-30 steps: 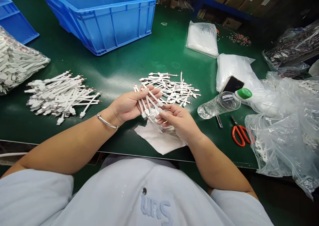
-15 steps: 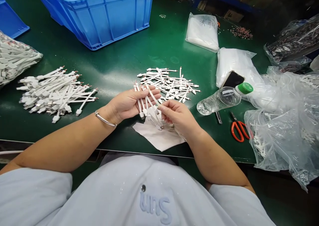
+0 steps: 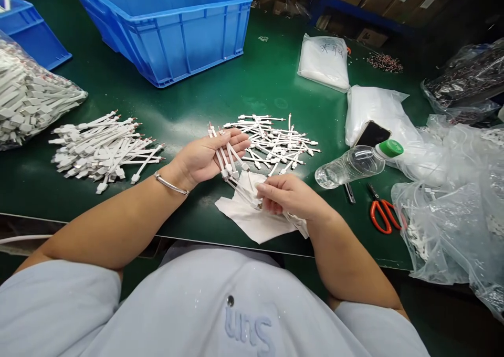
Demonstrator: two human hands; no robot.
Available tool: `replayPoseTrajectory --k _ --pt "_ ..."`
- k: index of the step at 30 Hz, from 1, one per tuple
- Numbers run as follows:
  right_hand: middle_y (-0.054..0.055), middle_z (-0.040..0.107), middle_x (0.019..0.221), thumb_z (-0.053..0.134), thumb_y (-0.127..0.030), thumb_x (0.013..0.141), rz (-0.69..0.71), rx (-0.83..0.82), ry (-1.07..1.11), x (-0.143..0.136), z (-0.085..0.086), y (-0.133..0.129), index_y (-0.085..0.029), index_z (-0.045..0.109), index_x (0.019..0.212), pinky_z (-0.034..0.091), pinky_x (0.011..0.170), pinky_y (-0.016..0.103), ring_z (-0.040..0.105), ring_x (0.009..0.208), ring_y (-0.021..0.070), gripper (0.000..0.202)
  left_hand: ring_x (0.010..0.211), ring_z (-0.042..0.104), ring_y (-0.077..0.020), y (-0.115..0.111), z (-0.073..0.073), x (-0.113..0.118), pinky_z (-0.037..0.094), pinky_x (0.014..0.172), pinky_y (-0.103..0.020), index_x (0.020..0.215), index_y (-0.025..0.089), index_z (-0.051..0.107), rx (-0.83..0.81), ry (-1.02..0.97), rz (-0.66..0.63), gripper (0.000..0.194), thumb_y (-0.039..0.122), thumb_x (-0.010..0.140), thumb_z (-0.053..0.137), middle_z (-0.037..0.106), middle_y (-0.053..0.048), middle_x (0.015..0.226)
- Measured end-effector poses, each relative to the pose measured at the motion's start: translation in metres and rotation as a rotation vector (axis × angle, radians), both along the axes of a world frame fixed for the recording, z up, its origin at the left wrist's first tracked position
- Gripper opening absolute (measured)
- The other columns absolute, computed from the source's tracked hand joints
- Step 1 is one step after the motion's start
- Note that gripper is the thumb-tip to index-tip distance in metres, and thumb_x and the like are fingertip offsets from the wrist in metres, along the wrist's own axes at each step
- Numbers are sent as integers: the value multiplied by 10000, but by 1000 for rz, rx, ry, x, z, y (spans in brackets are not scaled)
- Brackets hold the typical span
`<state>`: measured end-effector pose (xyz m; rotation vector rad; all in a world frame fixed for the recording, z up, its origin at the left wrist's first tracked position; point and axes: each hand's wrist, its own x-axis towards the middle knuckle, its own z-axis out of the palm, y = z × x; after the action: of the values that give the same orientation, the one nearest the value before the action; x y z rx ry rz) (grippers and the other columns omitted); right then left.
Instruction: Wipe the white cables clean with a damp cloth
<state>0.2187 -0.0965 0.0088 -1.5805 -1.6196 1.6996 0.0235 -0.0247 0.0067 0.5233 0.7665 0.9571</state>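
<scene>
Several short white cables with plug ends [image 3: 223,155] lie across the palm of my left hand [image 3: 205,155], under its thumb. My right hand [image 3: 289,194] is closed in a pinch just right of them, on the end of a blurred white cable [image 3: 252,181]. Beneath both hands more white cables [image 3: 246,193] rest on a crumpled white cloth or paper [image 3: 255,228], partly hidden by my right fingers. Just beyond my hands is a loose pile of the same short cables [image 3: 275,136]. A larger, denser heap of cables [image 3: 106,147] lies to the left.
A blue crate [image 3: 189,42] stands at the back of the green table [image 3: 189,102]. Cables fill a clear bag [image 3: 35,94] at far left. On the right are a water bottle [image 3: 346,168], a phone [image 3: 372,135], red-handled scissors [image 3: 381,215], white packs [image 3: 325,63] and plastic bags [image 3: 444,220].
My right hand has moved down and slightly away from my left hand, toward the cloth. My left hand still holds its cables. The whole view has shifted a little.
</scene>
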Motion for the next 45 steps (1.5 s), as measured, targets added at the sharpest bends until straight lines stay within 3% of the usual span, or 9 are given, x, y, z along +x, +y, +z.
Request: replayPoseTrajectory --k 4,9,12,16,21,23,26,31,45 --pt "95 720 803 533 -813 674 23 -260 412 -21 -10 -4 -130 658 946 510 567 228 673 660 149 746 943 682 -175 -17 0 4 519 922 -361 979 133 638 281 91 -35 196 241 953 477 702 -77 992" --pt "135 711 941 183 -938 628 -47 -334 720 -24 -14 -5 -132 658 1012 556 787 351 686 902 222 1011 966 657 -178 -42 -1 3 503 852 -260 1195 165 631 1147 511 -469 306 239 926 506 703 -85 1070" --pt "68 700 857 441 -870 650 -78 -255 764 -20 -15 -5 -174 665 991 549 797 346 669 850 193 807 1059 620 -206 -47 -9 4 482 901 -302 1479 227 322 1478 704 -484 637 216 888 560 645 -107 1221" --pt "-10 645 693 825 -458 634 -35 -260 684 -20 -15 -4 -151 679 774 485 603 188 601 646 86 367 1268 502 -267 -46 -19 7 326 1090 -507 1498 248 -201 1631 820 -397 1070 280 847 648 510 -192 1389" --pt "-9 682 729 869 -312 586 -164 -350 680 -23 -12 -4 -148 688 804 511 621 181 646 670 87 328 1378 371 -335 -40 -19 4 91 1134 -637 1515 263 -126 1598 808 -337 1145 518 764 699 371 -238 1484" --pt "8 717 802 866 -290 591 -192 -371 652 -23 -10 -4 -156 699 872 533 651 178 682 721 102 353 1371 379 -320 -33 -16 0 206 1141 -557 1525 267 72 1438 807 -143 971 557 795 643 342 -209 1505" --pt "37 743 906 845 -271 630 -212 -413 620 -23 -8 -6 -163 699 944 558 699 183 714 798 126 363 1172 562 -253 -20 -12 -4 462 961 -388 1409 207 374 1016 847 58 669 568 868 529 552 -162 1309" --pt "51 751 888 829 -234 658 -218 -446 615 -24 -10 -8 -153 699 948 562 659 160 718 756 114 328 539 537 -118 -10 -5 -3 434 486 -227 910 148 628 506 782 -223 568 646 899 356 614 -44 699" --pt "52 750 867 842 -269 647 -145 -501 627 -27 -16 -10 -142 695 932 561 610 153 716 713 115 345 452 451 -64 -14 -4 -1 337 397 -158 932 137 634 503 685 -285 329 422 936 469 491 39 561"
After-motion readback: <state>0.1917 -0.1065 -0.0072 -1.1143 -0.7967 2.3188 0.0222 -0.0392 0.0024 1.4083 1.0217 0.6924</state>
